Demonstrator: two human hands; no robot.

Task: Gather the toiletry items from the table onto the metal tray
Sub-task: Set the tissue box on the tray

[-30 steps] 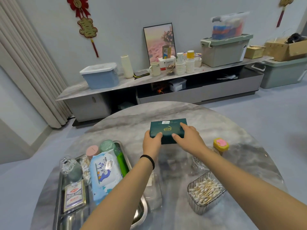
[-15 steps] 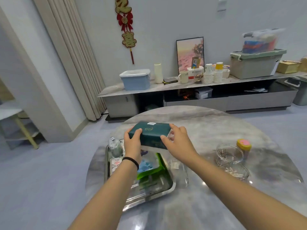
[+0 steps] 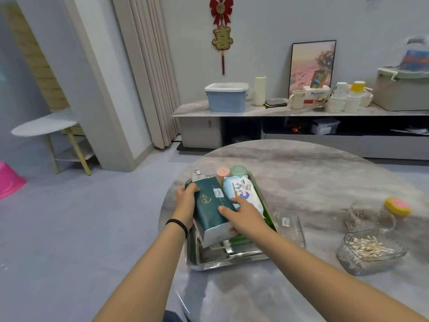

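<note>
A: Status on hands?
B: Left hand (image 3: 185,201) gripping the far left edge of green tissue pack (image 3: 212,211), fingers curled over its top. Right hand (image 3: 242,216) on the pack's right side, thumb across the top; remaining fingers hidden behind the pack, but looks like a grip.
A: Pack location?
B: Over the metal tray (image 3: 228,260), tilted, near end lower. Can't tell if resting on contents or held clear.
A: Tray contents?
B: Blue-white wipes pack (image 3: 242,190) just right of the tissue pack, partly under the right hand. Pink cap (image 3: 222,173) and green cap (image 3: 239,170) at far end, bodies hidden. Clear bottle top (image 3: 198,174) at far left corner, mostly hidden. Something green along the right rim, unidentifiable.
A: Left on bench (image 3: 313,177)?
B: Clear lid (image 3: 289,223) just right of tray. Cotton swab box (image 3: 369,251), clear jar (image 3: 369,216), yellow-capped jar (image 3: 397,206) well to the right. Bench's near edge cut off.
</note>
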